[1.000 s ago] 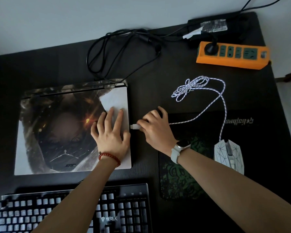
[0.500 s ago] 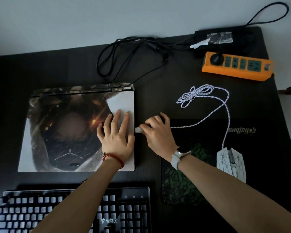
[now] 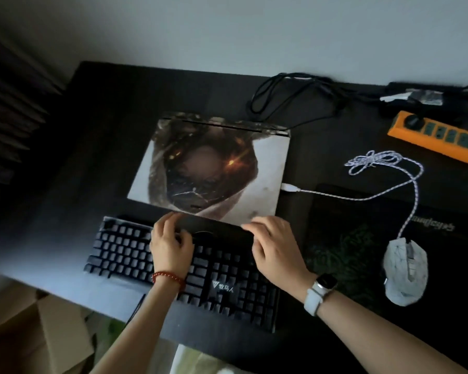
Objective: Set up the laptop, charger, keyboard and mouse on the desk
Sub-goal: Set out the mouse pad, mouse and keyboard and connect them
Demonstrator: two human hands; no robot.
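Gone from the laptop [image 3: 214,168] side now, both hands at the keyboard [image 3: 184,268] on the desk [image 3: 114,147]. Mouse [image 3: 405,271] plug [image 3: 289,187] left seated in the laptop's right edge: probably keyboard next. Left hand [image 3: 170,247] fingers curled over the back edge; right hand [image 3: 276,247] fingers [image 3: 254,228] bent, resting there; actual grip not clear.

Both forearms reach forward, bare. The left hand [image 3: 170,245], a red bead bracelet at its wrist, hovers palm down with fingers loosely curled. The right hand [image 3: 274,248], a white-strapped watch on its wrist, lies palm down, fingers spread and bent.
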